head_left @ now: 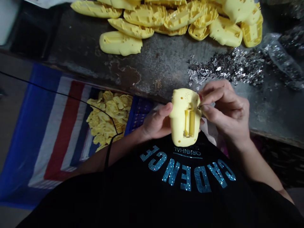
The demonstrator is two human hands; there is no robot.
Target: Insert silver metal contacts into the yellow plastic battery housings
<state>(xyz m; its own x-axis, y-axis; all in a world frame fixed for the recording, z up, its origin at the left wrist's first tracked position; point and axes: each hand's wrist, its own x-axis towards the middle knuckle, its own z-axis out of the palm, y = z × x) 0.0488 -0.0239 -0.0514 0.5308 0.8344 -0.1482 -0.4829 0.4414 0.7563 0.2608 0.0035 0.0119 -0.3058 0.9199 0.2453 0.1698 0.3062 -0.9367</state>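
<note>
A yellow plastic toy shell [177, 120] with an open battery compartment, speaker holes and screw holes is held upright in front of my chest. My left hand [158, 122] grips it from the left, thumb on its edge and the other fingers behind it. At the shell's upper right side, my right hand [224, 110] pinches a small dark metal piece between thumb and forefinger, against the edge beside the battery compartment. The piece is too small to make out fully. Just beyond my right hand, a pile of small shiny metal pieces [228, 68] lies on the dark worktable [95, 57].
Several yellow shell halves [144, 15] are heaped along the table's far side. A clear plastic bag [281, 57] lies at the right. Below left, yellow parts [110, 115] fill a container by a blue crate [139, 110] and a striped sack [61, 126]. A black cable [59, 93] crosses there.
</note>
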